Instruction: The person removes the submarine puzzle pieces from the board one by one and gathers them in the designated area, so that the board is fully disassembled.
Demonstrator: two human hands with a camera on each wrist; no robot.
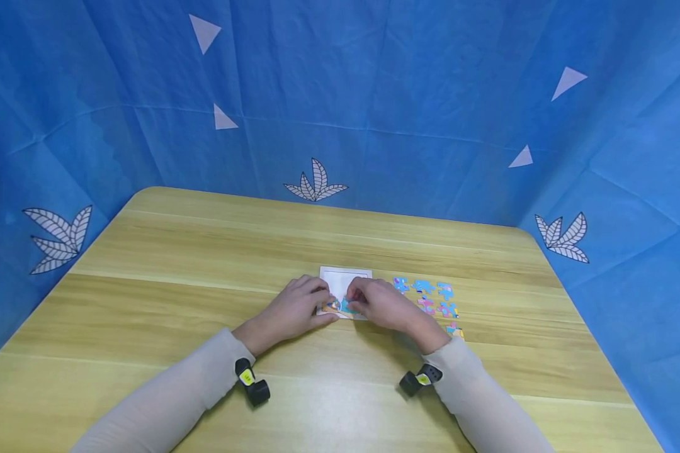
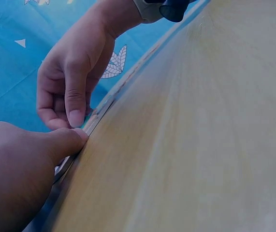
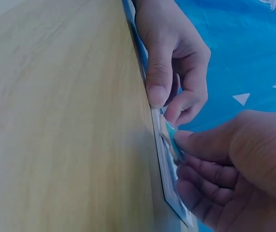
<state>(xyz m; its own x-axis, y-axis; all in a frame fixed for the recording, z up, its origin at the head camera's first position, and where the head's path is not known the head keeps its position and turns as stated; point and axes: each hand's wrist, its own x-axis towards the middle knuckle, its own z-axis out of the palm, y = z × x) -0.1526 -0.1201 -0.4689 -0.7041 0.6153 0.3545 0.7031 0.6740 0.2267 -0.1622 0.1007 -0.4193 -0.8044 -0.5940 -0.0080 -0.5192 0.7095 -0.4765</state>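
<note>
A small white puzzle board [image 1: 344,275] lies on the table between both hands. My left hand [image 1: 301,306] grips its left side, thumb along the near edge and fingers bent over the top. A fitted piece with orange and white print [image 1: 331,307] shows beside those fingers. Between thumb and fingertips, my right hand [image 1: 386,305] pinches a teal puzzle piece [image 3: 170,131], tilted over the near part of the board. In the right wrist view, the left thumb [image 3: 157,94] presses at the board's rim. The far part of the board shows plain white.
Several loose puzzle pieces [image 1: 423,287] lie right of the board, in blue, pink and yellow; the right forearm passes close to the nearest ones. The wooden table [image 1: 204,251] ends at a blue printed cloth [image 1: 374,94] behind and at the sides.
</note>
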